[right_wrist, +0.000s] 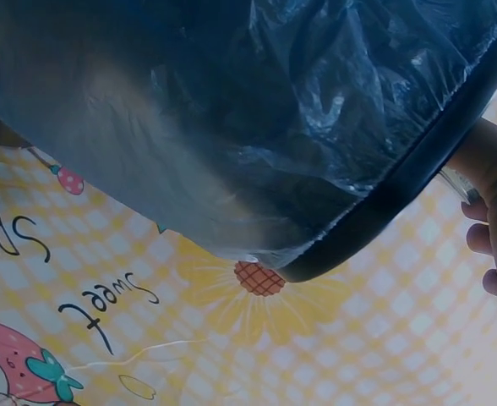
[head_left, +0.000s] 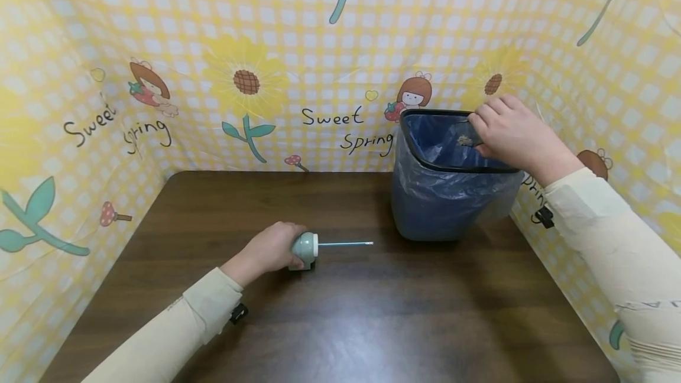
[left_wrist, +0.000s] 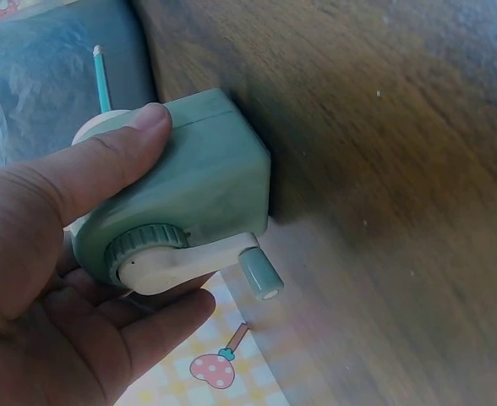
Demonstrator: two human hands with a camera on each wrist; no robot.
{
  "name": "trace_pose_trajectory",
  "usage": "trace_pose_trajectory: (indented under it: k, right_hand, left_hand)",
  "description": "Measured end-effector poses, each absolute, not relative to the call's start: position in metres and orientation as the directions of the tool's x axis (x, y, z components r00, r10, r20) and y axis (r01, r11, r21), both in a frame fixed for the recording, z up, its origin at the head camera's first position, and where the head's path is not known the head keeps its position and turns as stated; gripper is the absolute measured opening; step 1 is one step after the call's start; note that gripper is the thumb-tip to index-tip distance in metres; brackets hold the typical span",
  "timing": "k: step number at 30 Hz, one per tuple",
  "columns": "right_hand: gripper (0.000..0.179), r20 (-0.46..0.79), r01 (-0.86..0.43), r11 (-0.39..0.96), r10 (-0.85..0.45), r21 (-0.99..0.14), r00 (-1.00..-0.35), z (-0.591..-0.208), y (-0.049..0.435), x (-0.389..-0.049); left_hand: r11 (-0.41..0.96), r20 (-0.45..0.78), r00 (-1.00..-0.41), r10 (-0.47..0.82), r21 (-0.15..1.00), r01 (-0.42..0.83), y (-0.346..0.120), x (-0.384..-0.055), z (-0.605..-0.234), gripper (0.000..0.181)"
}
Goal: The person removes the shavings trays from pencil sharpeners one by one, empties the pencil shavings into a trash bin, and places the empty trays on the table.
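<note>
My left hand (head_left: 273,247) grips a green crank pencil sharpener (head_left: 305,245) low over the table, thumb on one side. A blue pencil (head_left: 346,244) sticks out of its white front toward the right. The left wrist view shows the sharpener's white crank (left_wrist: 189,264) with a green knob. At the right, my right hand (head_left: 511,132) is over the mouth of a blue trash bin (head_left: 444,205), pinching a small see-through container (head_left: 466,130) with pencil shavings (head_left: 465,140) at it. Most of that container is hidden by the fingers and the bin's rim.
The bin has a black rim (head_left: 452,168) and a clear plastic liner folded over it. It stands near the back right of the brown wooden table (head_left: 340,318). Yellow checked cloth (head_left: 330,64) hangs behind and along both sides.
</note>
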State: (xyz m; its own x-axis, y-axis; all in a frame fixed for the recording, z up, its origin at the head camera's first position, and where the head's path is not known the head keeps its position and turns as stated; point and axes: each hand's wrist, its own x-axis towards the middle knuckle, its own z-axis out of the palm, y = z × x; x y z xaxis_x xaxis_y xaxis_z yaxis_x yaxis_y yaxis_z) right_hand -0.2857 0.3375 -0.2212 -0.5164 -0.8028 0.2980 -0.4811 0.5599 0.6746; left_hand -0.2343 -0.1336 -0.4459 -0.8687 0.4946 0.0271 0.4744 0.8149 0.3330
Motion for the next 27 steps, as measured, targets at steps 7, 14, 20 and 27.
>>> trace_pose_trajectory:
  k: [7, 14, 20, 27]
  right_hand:
    - [0.060, 0.282, -0.476, 0.545, -0.808, 0.690, -0.517, -0.2202, 0.3368, -0.2856]
    - [0.059, 0.264, -0.471, 0.517, -0.823, 0.715, -0.502, -0.2205, 0.3349, -0.2875]
    - [0.060, 0.248, -0.478, 0.500, -0.832, 0.722, -0.496, -0.2204, 0.3359, -0.2887]
    - [0.058, 0.230, -0.475, 0.468, -0.849, 0.745, -0.475, -0.2186, 0.3364, -0.2900]
  left_hand:
    - [0.817, 0.022, -0.868, 0.497, 0.325, 0.476, -0.1324, -0.2348, -0.4460, 0.071]
    - [0.818, 0.017, -0.871, 0.491, 0.334, 0.468, -0.1332, -0.2349, -0.4452, 0.072]
    - [0.819, 0.019, -0.870, 0.493, 0.328, 0.472, -0.1338, -0.2355, -0.4458, 0.071]
    - [0.817, 0.028, -0.870, 0.493, 0.330, 0.473, -0.1331, -0.2359, -0.4465, 0.071]
